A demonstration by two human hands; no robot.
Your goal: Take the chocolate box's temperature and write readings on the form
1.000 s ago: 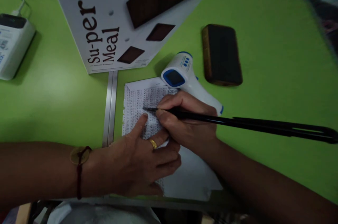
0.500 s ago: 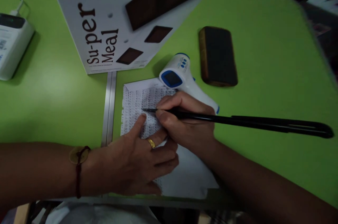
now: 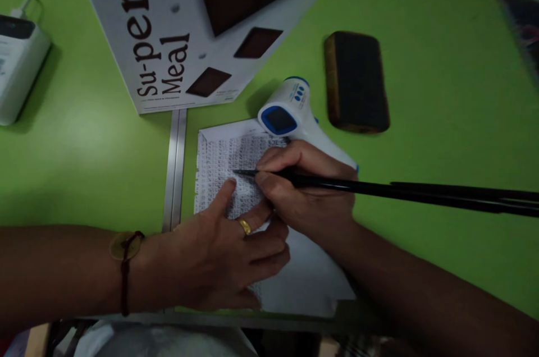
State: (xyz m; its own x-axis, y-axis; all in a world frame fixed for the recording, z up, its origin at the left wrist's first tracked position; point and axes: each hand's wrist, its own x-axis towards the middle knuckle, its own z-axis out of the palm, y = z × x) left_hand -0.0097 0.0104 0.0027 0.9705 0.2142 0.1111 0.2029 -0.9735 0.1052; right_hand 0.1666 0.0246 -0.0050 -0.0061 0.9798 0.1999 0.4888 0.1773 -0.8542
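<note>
A sheet of paper [image 3: 219, 155] covered in dense rows of handwriting lies on the green table. My right hand [image 3: 307, 188] grips a black pen [image 3: 370, 186], its tip touching or just above the written rows. Spread across the lower part of the sheet, my left hand [image 3: 236, 256] lies flat with its fingers apart, a gold ring [image 3: 245, 226] on one finger. A white and blue infrared thermometer [image 3: 290, 104] rests at the sheet's upper right corner, its handle partly hidden behind my right hand.
A white box [image 3: 168, 14] printed "Su-per Meal" stands beyond the paper. To the right of the thermometer lies a dark, brown-edged phone-like block [image 3: 357, 82]. A white power bank [image 3: 21, 65] with a cable sits at the left. A metal strip [image 3: 174, 177] crosses the green table [image 3: 442, 93].
The view has shifted slightly, so the box, thermometer and dark block appear a little higher. The pen tip has moved slightly right in view, and both hands keep nearly the same pose.
</note>
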